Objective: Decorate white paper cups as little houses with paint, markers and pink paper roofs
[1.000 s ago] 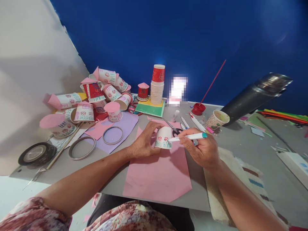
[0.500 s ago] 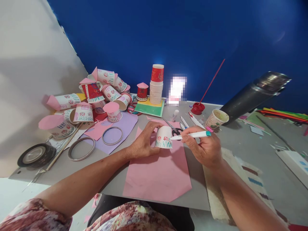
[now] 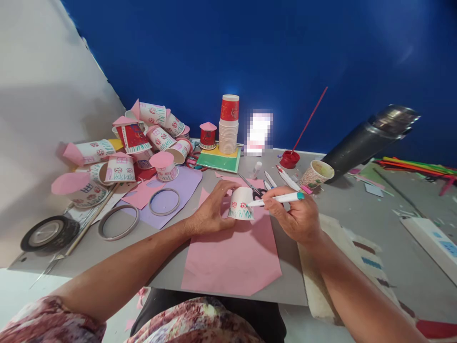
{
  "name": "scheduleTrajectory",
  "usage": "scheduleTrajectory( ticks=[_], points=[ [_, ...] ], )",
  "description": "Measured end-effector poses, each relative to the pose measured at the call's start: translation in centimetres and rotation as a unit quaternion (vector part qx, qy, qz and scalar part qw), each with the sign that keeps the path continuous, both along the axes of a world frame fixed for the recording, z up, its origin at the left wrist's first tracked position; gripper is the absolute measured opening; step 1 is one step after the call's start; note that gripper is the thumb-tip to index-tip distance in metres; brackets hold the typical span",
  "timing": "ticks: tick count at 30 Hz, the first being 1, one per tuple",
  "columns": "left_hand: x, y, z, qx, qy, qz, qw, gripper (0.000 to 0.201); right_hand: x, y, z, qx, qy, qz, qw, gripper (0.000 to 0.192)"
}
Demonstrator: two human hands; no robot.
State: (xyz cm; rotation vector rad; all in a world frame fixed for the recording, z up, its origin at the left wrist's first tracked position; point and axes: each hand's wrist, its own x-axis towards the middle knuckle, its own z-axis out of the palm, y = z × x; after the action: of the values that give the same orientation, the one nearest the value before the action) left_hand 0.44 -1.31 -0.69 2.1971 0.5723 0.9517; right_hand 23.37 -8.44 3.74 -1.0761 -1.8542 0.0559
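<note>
While the small paper cup [image 3: 242,203] stands upside down on the pink paper sheet [image 3: 232,252] in front of me, I steady it with my left hand [image 3: 210,212], fingers curled over its upturned base and thumb against its near side. The cup's white wall shows red flowers and a band of green grass strokes along the rim that meets the sheet. My right hand [image 3: 296,216] is closed around a white marker with a teal end [image 3: 276,199], pinched between thumb and forefinger, and its tip touches the cup's side just beside one of the flowers. Black-handled scissors [image 3: 257,191] lie right behind the cup, partly hidden by it, and a few more pens [image 3: 282,178] lie on the grey table [image 3: 357,209] beyond my right hand. A patterned cup [image 3: 316,175] stands upright near them, with a red paint pot [image 3: 289,159] holding a thin red stick farther back. To my left, two tape rings [image 3: 141,213] lie on a purple sheet [image 3: 178,183] and the bare table, a dark tape roll [image 3: 50,232] sits near the edge, and a heap of decorated cups with pink roofs [image 3: 135,143] is piled against the wall. A stack of plain cups [image 3: 228,126] rises by the blue backdrop.
</note>
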Motion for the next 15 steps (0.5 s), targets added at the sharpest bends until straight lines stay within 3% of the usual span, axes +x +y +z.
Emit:
scheduleTrajectory(
  ticks=[15],
  points=[
    [0.18,-0.38,0.27,-0.004,0.009,0.004,1.0,0.067,-0.27,-0.07,0.12,-0.018,-0.006,0.016,1.0,0.02]
  ],
)
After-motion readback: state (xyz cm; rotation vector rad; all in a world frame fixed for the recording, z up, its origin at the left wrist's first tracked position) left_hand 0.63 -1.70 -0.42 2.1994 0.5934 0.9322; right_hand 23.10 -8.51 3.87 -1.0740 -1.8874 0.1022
